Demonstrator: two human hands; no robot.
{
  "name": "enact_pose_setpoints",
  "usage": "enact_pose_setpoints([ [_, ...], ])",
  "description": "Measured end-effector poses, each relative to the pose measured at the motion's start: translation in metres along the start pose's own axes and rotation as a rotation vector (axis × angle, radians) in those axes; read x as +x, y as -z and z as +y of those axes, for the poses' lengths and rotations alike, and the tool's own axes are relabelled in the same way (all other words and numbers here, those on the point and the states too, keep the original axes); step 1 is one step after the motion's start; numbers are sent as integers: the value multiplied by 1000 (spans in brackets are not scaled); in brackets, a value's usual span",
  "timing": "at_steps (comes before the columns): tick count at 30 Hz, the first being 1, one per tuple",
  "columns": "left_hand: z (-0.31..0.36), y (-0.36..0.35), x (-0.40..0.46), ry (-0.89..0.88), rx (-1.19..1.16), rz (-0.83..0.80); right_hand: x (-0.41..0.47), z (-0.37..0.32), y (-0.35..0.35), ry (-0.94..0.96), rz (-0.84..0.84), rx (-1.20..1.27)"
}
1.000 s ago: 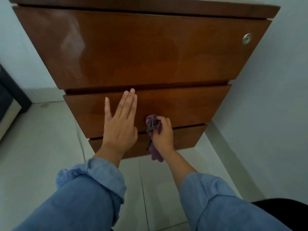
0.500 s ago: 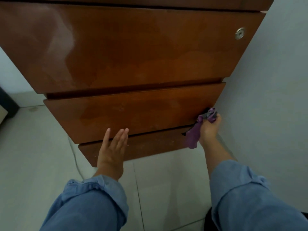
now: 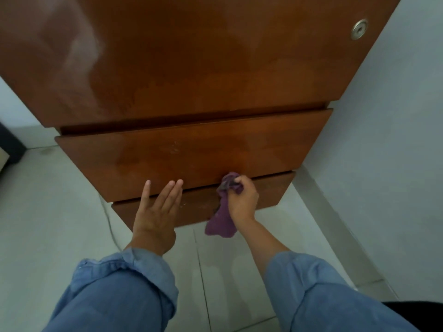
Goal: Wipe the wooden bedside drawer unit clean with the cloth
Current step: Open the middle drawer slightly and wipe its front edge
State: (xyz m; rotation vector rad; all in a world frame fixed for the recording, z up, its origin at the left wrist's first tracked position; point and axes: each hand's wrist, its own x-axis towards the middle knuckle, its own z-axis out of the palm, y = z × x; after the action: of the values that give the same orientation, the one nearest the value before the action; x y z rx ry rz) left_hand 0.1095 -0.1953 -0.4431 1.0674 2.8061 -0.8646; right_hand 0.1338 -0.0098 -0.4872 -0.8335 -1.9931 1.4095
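The wooden drawer unit (image 3: 191, 68) fills the upper view, with three glossy brown drawer fronts seen from above. My right hand (image 3: 242, 202) is shut on a bunched purple cloth (image 3: 221, 224), pressing it at the gap between the middle drawer (image 3: 191, 154) and the bottom drawer (image 3: 271, 190). The cloth's loose end hangs down over the bottom drawer front. My left hand (image 3: 155, 214) lies flat with fingers apart against the bottom drawer, fingertips reaching the lower edge of the middle drawer.
A round metal lock (image 3: 359, 32) sits at the top drawer's right corner. A pale wall (image 3: 395, 140) and its skirting run along the right. Light floor tiles (image 3: 48, 212) lie below, with a thin cable (image 3: 109, 224) on them. A dark object (image 3: 9, 144) stands at the far left.
My right hand swept the cloth from the middle drawer's right end back left to near the centre gap. My left hand stayed low on the bottom drawer. The camera moved closer.
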Motion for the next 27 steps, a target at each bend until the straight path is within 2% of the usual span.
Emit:
enact_pose_setpoints([
  [2, 1, 3, 0, -5, -62, 8, -11, -11, -10, 9, -164, -28],
  [3, 2, 4, 0, -6, -99, 5, -13, -12, -15, -6, -181, -51],
  [6, -1, 6, -10, 3, -272, 5, -25, -17, -12, -195, -98, 121],
  [8, -10, 3, -18, 57, -465, 83, -33, -23, 1, -203, 55, 216],
  [10, -18, -4, -26, 205, -730, 212, -38, -32, 13, -5, 234, 214],
  [12, -19, -9, -30, 476, -1033, 301, -34, -39, 21, 309, 327, 111],
  [15, -18, -17, -25, 949, -1350, 360, -7, -43, 19, 654, 301, -81],
  [17, -24, -23, -17, 1135, -1452, 411, 17, -40, 16, 809, 278, -310],
  [18, -29, -25, -13, 1172, -1522, 463, 29, -34, 15, 871, 301, -471],
  [20, -40, -24, -4, 1138, -1646, 595, 50, -24, 13, 955, 346, -670],
  [23, -52, -12, 0, 1167, -1768, 751, 56, -27, -4, 985, 448, -631],
  [25, -55, -9, 0, 1238, -1775, 776, 48, -37, -25, 947, 527, -555],
  [27, -59, -16, 0, 1262, -1783, 793, 35, -45, -49, 962, 508, -503],
])
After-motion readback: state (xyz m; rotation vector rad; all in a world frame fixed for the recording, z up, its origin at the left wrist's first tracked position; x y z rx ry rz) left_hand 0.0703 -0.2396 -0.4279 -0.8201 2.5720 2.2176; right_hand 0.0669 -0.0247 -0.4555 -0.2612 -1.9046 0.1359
